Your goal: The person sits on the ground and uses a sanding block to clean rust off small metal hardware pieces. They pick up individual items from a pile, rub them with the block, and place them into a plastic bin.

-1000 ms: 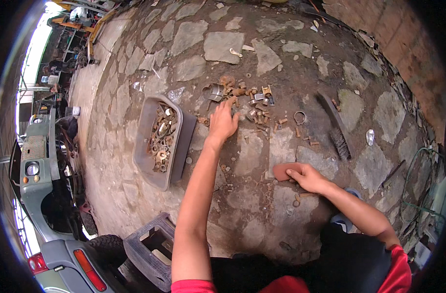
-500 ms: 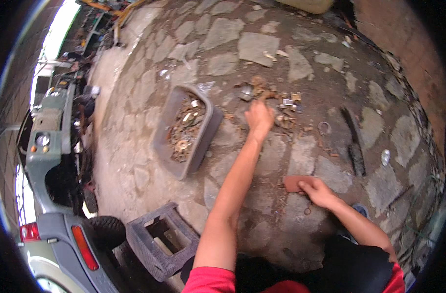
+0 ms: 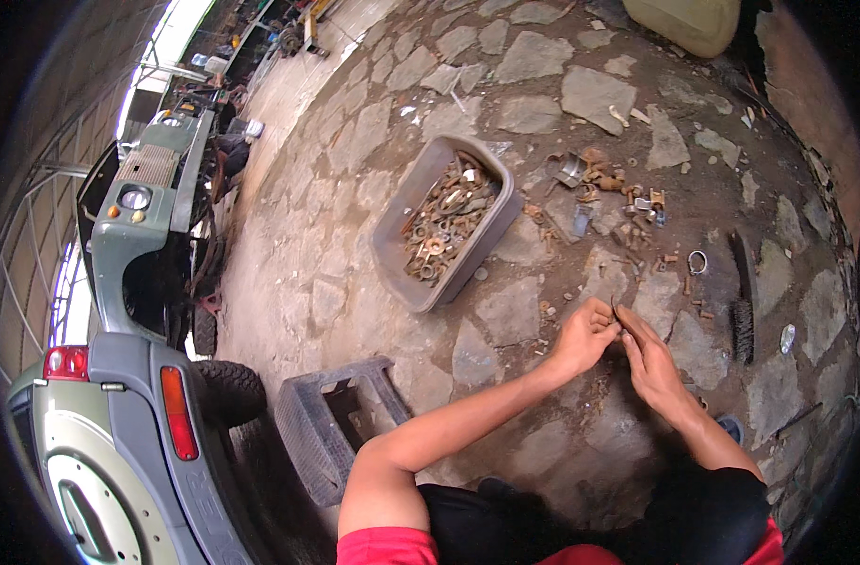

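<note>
My left hand (image 3: 584, 336) and my right hand (image 3: 650, 363) meet over the stone paving in front of me, fingertips close together. The left fingers are pinched on something too small or hidden to name. A thin dark edge (image 3: 614, 306) shows between the hands; it looks like the reddish-brown flat piece in my right hand, now turned edge-on. Beyond them lies a pile of rusty bolts and small metal parts (image 3: 600, 181). To its left stands a grey plastic tub (image 3: 392, 273) holding many rusty nuts, washers and bolts.
A wire brush (image 3: 743, 301) and a metal ring clamp (image 3: 697, 263) lie on the right. At lower left stands a dark plastic stool (image 3: 308, 443), beside a vehicle with red lights (image 3: 174, 414). A green vehicle front (image 3: 138, 226) is farther off. A yellowish container (image 3: 689, 24) stands at the far edge.
My left hand has drawn back from the pile of metal parts to meet my right hand. The reddish-brown piece has turned from flat to edge-on. The view has shifted left.
</note>
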Demonstrator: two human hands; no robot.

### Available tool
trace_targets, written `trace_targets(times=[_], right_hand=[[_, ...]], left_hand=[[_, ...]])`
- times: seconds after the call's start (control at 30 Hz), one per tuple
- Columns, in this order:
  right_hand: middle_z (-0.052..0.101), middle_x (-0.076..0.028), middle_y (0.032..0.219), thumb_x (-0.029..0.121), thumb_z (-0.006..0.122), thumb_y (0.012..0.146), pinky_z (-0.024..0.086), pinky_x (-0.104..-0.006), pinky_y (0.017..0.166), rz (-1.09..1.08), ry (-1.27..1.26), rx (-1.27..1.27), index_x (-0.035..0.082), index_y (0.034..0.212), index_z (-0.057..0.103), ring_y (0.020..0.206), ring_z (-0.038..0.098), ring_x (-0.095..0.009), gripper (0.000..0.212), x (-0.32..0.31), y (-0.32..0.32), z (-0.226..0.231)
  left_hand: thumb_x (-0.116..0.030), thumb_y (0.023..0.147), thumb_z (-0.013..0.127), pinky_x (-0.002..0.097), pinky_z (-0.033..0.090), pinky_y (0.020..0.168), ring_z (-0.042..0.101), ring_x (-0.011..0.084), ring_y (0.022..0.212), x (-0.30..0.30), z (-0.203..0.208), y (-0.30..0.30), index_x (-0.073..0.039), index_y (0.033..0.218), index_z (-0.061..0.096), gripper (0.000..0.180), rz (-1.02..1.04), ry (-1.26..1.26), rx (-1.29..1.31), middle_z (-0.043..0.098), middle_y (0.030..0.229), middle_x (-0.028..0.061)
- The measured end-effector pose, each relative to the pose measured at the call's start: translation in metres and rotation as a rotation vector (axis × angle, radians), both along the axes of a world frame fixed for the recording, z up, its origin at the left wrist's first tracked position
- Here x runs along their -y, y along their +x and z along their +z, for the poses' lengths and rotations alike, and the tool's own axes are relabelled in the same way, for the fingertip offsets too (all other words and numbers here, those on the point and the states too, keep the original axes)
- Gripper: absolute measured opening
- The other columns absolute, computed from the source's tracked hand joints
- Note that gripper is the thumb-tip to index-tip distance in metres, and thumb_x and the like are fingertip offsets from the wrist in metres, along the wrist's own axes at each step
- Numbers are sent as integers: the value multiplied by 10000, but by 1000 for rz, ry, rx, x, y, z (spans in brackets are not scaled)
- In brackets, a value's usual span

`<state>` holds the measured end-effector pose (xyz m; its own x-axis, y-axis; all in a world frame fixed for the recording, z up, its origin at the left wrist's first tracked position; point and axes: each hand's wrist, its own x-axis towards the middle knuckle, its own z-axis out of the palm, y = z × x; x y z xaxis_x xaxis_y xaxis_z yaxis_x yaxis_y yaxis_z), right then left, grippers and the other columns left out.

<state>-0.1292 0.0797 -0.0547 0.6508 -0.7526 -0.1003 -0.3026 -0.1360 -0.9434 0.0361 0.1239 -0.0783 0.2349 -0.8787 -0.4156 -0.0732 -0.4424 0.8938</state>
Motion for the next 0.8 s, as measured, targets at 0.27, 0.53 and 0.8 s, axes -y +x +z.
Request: trace_targets(times=[0.27,0.53,0.8], right_hand=[[531,-228,1346,180,373,1030,367,-384,1076,-7,129,50,-45,1343,484,1272,499,-341,401,-2,16,-3],[566,-198,1325,280,284,1061,369,-364,1065,-19,289,27,38,1388,474,1254,523,-305,448,1,11,-6],[593,-189,1283,331,257,1065,375,-360,1049,-27,349,94,46,1356,509,1222,540,-295,479,2,-3,-14]], left_hand=[[-71,916,636,312,533,793,663,172,913,-13,33,4,19,1055,540,191,-28,-41,221,660,973,115],[-72,898,651,358,550,753,688,213,893,-8,53,-5,19,1049,571,194,-220,-236,313,673,955,157],[-68,906,647,334,551,737,693,206,862,-5,52,-12,16,1065,562,199,-290,-248,297,681,944,141]])
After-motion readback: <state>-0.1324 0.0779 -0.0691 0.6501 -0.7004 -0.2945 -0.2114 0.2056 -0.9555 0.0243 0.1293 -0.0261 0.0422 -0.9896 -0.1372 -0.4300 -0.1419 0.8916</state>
